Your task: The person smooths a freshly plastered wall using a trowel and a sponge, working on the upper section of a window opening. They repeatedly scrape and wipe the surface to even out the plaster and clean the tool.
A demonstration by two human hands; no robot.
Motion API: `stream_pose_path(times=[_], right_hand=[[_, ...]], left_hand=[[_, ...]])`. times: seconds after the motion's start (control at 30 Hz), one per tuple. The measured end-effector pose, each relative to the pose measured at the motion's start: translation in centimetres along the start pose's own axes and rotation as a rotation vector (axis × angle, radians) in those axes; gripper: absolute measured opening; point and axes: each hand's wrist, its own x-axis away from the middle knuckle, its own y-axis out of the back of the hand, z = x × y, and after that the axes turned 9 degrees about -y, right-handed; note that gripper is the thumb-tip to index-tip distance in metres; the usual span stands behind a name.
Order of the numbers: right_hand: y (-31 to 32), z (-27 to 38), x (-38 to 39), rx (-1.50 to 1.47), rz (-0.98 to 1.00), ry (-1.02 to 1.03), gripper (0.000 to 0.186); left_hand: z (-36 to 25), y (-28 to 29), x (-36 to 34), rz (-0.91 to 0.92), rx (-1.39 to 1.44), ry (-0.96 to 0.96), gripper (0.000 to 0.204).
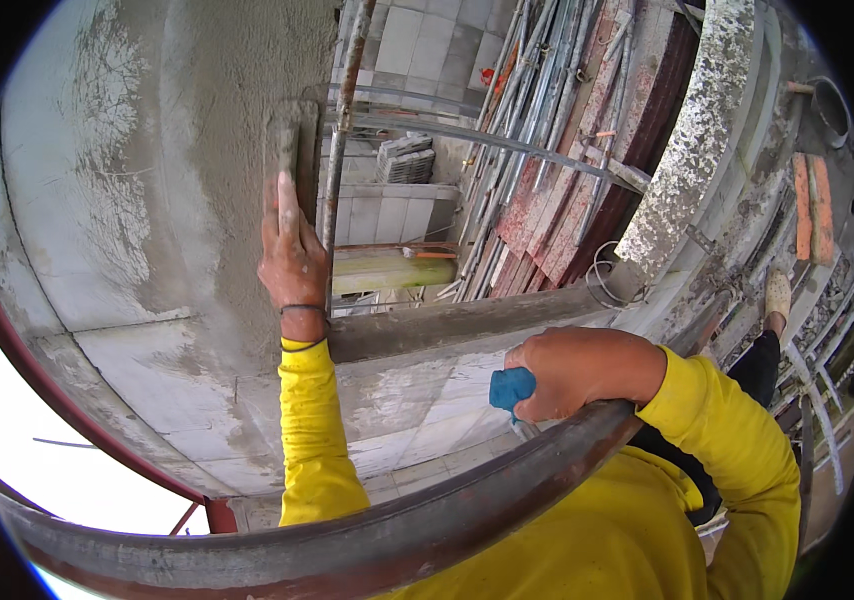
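My left hand (pixel 294 250) reaches up along the wall, its fingers around a cement-coated plastering float (pixel 292 140). The float lies against the wet grey plaster (pixel 227 130) at the edge of an opening. Lower right, my right hand (pixel 587 372) is closed round the blue handle (pixel 512 388) of a tool. A short piece of grey metal shows below that handle; the rest is hidden behind a curved metal rail (pixel 367 545).
A rusty upright pole (pixel 342 130) stands beside the plastered edge. Beyond the opening lie metal pipes (pixel 537 90), red-stained boards (pixel 547 220) and stacked grey blocks (pixel 406 160). The rail crosses in front of my body. Orange bricks (pixel 813 208) and a bucket (pixel 831 108) are at the right.
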Motion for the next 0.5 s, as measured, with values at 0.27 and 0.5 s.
stream_pose_path(times=[0.27,0.5], right_hand=[[-0.1,-0.6,-1.3,0.053,0.041,0.062,0.061],[1.1,-0.2,-0.3,0.017,0.061,0.044,0.061]], left_hand=[[0.7,-1.0,4.1,0.060,-0.047,0.036,0.065],[-1.3,-0.3,-2.6,-0.034,-0.010,-0.063,0.077]])
